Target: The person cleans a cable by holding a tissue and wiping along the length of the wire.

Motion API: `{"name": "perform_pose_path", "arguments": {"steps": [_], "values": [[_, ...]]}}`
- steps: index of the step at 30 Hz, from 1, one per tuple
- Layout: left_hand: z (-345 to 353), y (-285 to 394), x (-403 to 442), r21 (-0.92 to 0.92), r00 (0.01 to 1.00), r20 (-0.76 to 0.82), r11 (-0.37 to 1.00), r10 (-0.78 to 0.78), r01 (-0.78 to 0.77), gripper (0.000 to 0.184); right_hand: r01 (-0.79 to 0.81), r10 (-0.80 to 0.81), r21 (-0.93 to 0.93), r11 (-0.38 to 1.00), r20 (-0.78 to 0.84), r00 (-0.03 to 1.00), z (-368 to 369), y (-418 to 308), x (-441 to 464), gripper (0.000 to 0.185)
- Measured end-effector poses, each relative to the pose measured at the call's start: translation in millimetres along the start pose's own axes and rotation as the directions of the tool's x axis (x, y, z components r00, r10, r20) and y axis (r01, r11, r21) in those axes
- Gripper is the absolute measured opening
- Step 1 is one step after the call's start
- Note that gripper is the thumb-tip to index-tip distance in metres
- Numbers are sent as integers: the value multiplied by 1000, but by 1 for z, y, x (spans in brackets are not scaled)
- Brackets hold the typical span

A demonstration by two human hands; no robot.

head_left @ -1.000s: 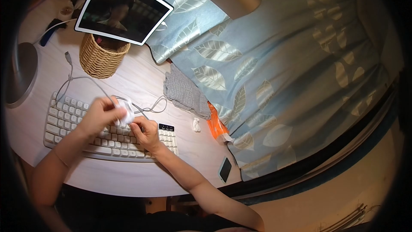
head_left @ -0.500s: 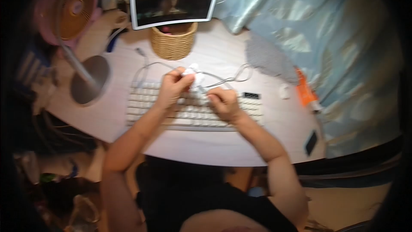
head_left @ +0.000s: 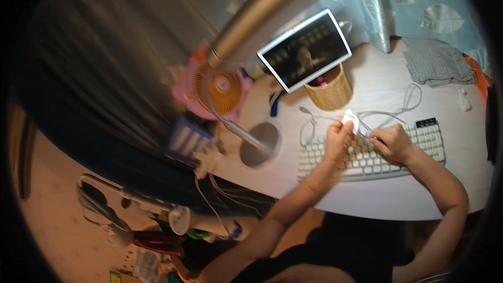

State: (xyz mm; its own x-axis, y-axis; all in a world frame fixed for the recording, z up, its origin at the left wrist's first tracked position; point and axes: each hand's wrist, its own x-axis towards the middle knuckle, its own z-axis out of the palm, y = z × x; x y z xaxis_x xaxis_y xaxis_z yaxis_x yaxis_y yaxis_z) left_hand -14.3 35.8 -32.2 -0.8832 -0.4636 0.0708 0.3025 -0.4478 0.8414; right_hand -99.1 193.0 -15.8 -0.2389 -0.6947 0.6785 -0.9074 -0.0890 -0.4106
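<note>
"What's being handled?"

"One white wad [head_left: 350,121], right of centre in the frame, pinched by the left hand [head_left: 340,139]. The right hand [head_left: 393,143] is curled just beside it, at one grey cable [head_left: 401,110]; I can't tell whether it grips that."

"And underneath?"

"One white keyboard [head_left: 367,165] on one bench [head_left: 387,194], lower right."

"Above?"

"One tablet [head_left: 305,50], one wicker basket [head_left: 331,96] below it, and one pink fan [head_left: 222,83] towards upper left."

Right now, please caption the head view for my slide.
Left hand holds crumpled white tissue, right hand grips grey cable, over a white rectangular keyboard.
</note>
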Motion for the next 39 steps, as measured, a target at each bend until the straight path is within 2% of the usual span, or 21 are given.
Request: {"name": "perform_pose_path", "arguments": {"steps": [4, 8, 11, 14, 18, 20, 26, 29, 32, 33, 36, 37, 39], "values": [[-17, -12, 4, 14, 983, 161, 996, -89, 88, 16, 12, -12, -24, 1000, 7, 1000, -2, 3, -6, 9], [7, -5, 1, 15, 988, 128, 996, -84, 83, 17, 65, -66, -26, 998, -52, 996, -5, 7, -9, 9], [21, 1, -1, 59, 991, 89, 994, -97, 92, 14, 16, -11, 45, 999, -102, 995, -2, 12, -14, 10], [17, -5, -4, 146, 980, 163, 985, -114, 91, 12, -79, 92, 131, 988, -100, 991, -7, 12, -14, 12], [42, -11, -14, 156, 997, 24, 986, -70, 65, 10, -67, 88, 202, 977, -98, 991, -15, 11, -15, 15], [36, -15, -14, 166, 999, 20, 985, -43, 39, 11, -82, 102, 183, 980, -99, 990, -12, 12, -16, 15], [39, -13, -24, 129, 999, 45, 991, -30, 24, 17, -6, 36, 165, 986, -182, 983, -8, 14, -18, 14], [49, -2, -26, 26, 999, -46, 1000, 6, -5, 19, 20, 12, 150, 988, -209, 978, -5, 13, -19, 12], [23, 1, -21, 6, 998, 49, 999, 31, -31, 19, 20, 6, 137, 990, -187, 982, -5, 11, -18, 10], [18, -2, -24, 3, 1000, 15, 1000, 9, -9, 17, 22, 3, 136, 990, -184, 983, -5, 10, -18, 10], [17, -13, -34, 112, 999, -41, 994, 24, -20, 14, 62, -47, 90, 994, -157, 987, -6, 9, -18, 9], [18, -13, -38, 128, 999, -46, 992, 12, -6, 7, 88, -76, 75, 993, -153, 985, -6, 9, -18, 8], [16, -14, -41, 126, 1000, -19, 992, 15, -12, 7, 156, -148, 45, 987, -148, 978, -6, 7, -18, 9]]}}
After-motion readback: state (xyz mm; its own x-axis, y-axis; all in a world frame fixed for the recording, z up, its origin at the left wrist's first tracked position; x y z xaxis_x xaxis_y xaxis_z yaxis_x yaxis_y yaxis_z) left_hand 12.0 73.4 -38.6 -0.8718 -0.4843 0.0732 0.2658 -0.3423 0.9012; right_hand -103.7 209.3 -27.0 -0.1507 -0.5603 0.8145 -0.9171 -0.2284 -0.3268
